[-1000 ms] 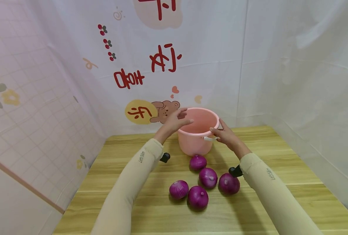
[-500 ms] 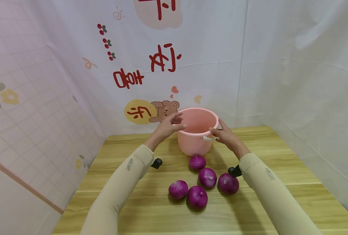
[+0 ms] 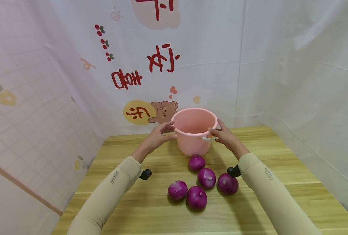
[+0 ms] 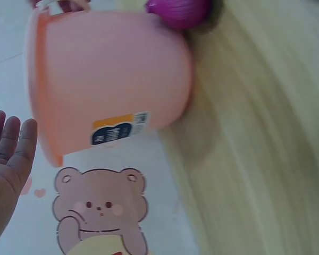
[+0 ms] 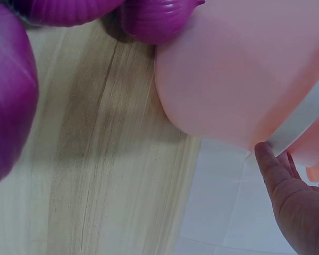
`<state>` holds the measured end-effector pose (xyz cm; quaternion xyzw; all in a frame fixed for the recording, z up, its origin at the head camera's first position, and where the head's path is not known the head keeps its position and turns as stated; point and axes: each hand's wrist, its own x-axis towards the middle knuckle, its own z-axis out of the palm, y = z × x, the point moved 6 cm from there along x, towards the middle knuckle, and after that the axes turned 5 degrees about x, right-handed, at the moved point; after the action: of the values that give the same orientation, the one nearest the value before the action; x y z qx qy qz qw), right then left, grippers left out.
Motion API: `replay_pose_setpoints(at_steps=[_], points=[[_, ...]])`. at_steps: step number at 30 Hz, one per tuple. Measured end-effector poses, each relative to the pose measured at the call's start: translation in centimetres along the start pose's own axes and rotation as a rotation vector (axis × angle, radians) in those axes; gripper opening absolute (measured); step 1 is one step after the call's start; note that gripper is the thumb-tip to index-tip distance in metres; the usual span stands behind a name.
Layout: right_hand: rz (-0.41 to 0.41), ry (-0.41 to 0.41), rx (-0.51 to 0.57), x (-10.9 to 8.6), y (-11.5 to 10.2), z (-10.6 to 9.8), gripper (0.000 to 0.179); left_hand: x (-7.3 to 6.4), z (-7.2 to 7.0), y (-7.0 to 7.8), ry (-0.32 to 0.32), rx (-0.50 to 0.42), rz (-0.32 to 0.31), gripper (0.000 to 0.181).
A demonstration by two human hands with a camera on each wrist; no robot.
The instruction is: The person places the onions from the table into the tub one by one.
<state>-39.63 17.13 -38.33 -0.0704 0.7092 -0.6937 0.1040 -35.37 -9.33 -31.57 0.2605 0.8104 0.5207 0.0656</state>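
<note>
A pink plastic bucket [image 3: 192, 145] stands upright on the table, its mouth facing up and a white handle [image 3: 208, 138] hanging at its front right. My right hand [image 3: 227, 136] grips the right rim, thumb at the front; the right wrist view has its fingertips [image 5: 264, 151] by the white handle. Beside the left rim, my left hand [image 3: 157, 137] is spread, fingers fairly straight, fingertips [image 4: 28, 130] right at the rim in the left wrist view. Several purple onions lie in front, the nearest one [image 3: 196, 163] close against the bucket's base.
Another onion [image 3: 227, 183] sits under the right wrist's black camera mount [image 3: 234, 171], and two more [image 3: 177, 190] lie toward the front. Behind the wooden table [image 3: 118, 209] hangs a white printed curtain [image 3: 209, 49], close to the bucket's back.
My left hand has moved left and down, from over the bucket's mouth to outside its left rim. The right hand keeps its hold, and the bucket and onions stay put.
</note>
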Motion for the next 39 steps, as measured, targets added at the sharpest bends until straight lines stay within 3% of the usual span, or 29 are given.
replay_pose_setpoints(at_steps=[2, 10, 17, 25, 39], points=[[0.001, 0.005, 0.002, 0.2, 0.2, -0.1, 0.085, -0.8, 0.2, -0.1, -0.026, 0.007, -0.011, 0.064], [-0.001, 0.019, 0.009, 0.5, 0.5, 0.0, 0.079, -3.5, 1.4, -2.9, -0.094, 0.03, -0.072, 0.062], [-0.018, 0.029, -0.02, 0.4, 0.5, 0.1, 0.078, -5.6, 2.3, -5.4, -0.108, 0.012, -0.094, 0.064], [-0.022, 0.026, 0.008, 0.5, 0.3, 0.2, 0.074, -7.1, 3.3, -9.9, -0.11, -0.011, -0.158, 0.059], [-0.016, 0.035, 0.001, 0.5, 0.5, -0.3, 0.078, -9.8, 5.8, -12.6, -0.225, -0.03, -0.155, 0.063]])
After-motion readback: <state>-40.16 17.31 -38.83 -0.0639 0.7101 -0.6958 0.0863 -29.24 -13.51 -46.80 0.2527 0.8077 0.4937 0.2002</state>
